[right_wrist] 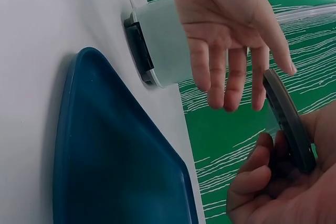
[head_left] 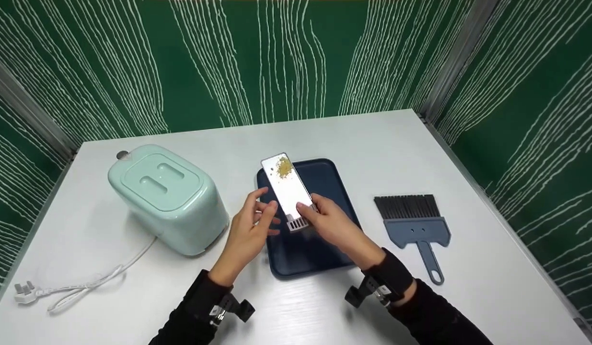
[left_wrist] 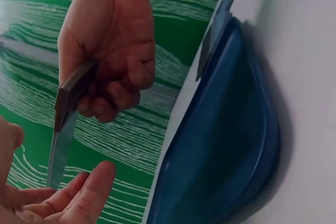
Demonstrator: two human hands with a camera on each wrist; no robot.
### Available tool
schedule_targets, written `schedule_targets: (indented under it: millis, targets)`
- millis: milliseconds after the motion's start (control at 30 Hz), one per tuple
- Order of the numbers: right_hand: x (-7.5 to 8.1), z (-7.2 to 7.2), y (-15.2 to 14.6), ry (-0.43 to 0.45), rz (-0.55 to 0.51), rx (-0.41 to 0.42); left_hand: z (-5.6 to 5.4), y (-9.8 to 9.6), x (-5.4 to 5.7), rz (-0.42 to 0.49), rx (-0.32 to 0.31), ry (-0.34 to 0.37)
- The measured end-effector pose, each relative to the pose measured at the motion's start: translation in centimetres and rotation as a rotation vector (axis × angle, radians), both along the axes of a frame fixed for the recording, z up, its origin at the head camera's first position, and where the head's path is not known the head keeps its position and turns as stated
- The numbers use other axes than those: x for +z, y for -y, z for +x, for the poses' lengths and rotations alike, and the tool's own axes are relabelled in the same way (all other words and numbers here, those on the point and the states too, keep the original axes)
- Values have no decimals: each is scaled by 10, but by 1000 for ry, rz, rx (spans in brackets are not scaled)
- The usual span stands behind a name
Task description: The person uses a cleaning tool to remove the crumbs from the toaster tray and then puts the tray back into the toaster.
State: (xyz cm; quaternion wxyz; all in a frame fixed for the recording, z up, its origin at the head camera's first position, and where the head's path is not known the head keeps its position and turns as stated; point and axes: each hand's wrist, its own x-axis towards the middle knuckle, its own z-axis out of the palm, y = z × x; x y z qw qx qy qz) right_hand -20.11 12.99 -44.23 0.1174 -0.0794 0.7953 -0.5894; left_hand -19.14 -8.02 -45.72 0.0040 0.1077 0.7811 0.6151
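Note:
My right hand (head_left: pixel 336 227) grips the slotted end of a slim, pale crumb tray (head_left: pixel 288 194), with the thumb on top and the fingers underneath. Yellowish crumbs (head_left: pixel 284 167) lie in a small heap near its far end. My left hand (head_left: pixel 245 235) is just left of the crumb tray, fingers spread and loosely bent; whether a fingertip touches the edge, I cannot tell. Below both hands a dark blue rectangular tray (head_left: pixel 331 256) lies on the table. The right wrist view shows the left palm facing the held crumb tray (right_wrist: pixel 289 119).
On the left stands a mint-green toaster (head_left: pixel 173 196) with its lid on. Its white cord (head_left: pixel 92 286) and plug (head_left: pixel 26 293) lie toward the front left. A grey-blue hand brush (head_left: pixel 418 232) with dark bristles lies right of the blue tray. Green, white-streaked panels border the white table.

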Motion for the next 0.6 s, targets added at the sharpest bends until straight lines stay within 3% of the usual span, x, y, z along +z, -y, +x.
schedule_targets:
  millis: [267,467,600]
  targets:
    - [-5,0,8,-24,-71,-78,-8,-19,-3,231,-55,254]
    - [-5,2,14,-28,-87,-98,-8,-32,-5,384,-115,352]
    - [-4,3,18,-31,-100,-126,-6,-40,-6,426,-103,371]
